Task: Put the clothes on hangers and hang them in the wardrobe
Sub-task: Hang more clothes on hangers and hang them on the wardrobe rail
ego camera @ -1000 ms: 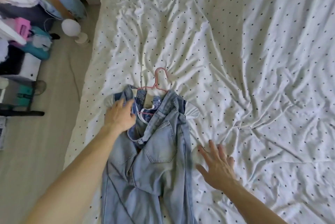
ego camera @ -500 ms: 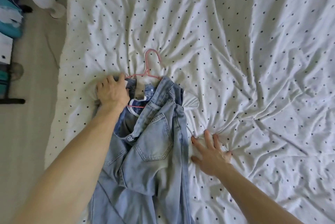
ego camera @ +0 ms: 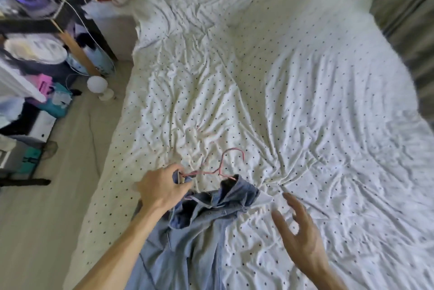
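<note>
Left hand [ego camera: 162, 190] grips thin pink wire hanger [ego camera: 220, 167] and crumpled denim jeans [ego camera: 199, 226]; right hand [ego camera: 298, 231] beside them, fingers spread, above wrinkled dotted sheet [ego camera: 305, 102].

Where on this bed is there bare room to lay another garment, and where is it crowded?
Bare: the white dotted duvet beyond the hook of the pink wire hanger and to the right of the open right hand. Crowded: the near-left edge, where the left hand grips hanger and light blue denim jeans.
</note>
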{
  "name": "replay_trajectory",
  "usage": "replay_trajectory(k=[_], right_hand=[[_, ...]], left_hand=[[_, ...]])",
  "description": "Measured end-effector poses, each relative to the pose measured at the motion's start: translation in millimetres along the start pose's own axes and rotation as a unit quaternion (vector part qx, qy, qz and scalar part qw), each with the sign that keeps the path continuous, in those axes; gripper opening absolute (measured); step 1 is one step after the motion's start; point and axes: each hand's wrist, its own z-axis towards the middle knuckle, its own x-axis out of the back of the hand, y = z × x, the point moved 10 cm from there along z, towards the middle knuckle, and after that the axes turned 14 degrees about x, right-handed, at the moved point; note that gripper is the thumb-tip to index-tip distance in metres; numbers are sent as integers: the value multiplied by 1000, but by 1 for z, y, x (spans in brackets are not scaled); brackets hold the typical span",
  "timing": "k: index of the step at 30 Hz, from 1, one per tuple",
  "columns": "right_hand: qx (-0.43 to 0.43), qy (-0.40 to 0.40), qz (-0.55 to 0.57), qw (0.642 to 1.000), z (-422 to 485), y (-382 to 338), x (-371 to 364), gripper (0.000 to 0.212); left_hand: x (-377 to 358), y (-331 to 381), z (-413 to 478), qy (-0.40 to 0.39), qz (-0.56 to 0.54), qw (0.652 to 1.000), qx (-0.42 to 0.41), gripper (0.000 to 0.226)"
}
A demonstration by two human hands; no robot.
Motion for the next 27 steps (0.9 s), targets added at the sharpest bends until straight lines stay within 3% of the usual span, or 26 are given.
replay_trajectory(k=[3, 5, 8, 12, 16, 19, 22, 25, 27], right_hand=[[90, 35, -109, 989, -32, -43, 74, 67], [91, 33, -175, 980, -55, -45, 108, 74], [75, 117, -218, 966, -98, -42, 181, 55], [38, 231, -207, 950, -183, -21, 288, 25], [12, 295, -213, 931, -296, 15, 364, 18], [-9, 340, -236, 910, -380, 42, 413, 23], [-59, 380, -216, 898, -477, 76, 454, 23], [-87, 419, -211, 879, -578, 104, 473, 44], [-107, 461, -201, 858, -643, 121, 477, 54]], left_hand=[[21, 56, -61, -24, -50, 998, -21, 27], [37, 103, -104, -52, -114, 991, -46, 31], [55, 172, -175, -98, -184, 974, -91, 33], [50, 260, -287, -181, -139, 951, -207, 30], [21, 358, -436, -287, -44, 881, -374, 25], [-12, 408, -553, -383, 21, 826, -413, 30], [-47, 446, -666, -416, 78, 774, -470, 25], [-90, 463, -774, -446, 137, 712, -524, 40], [-117, 458, -840, -489, 166, 670, -533, 37]])
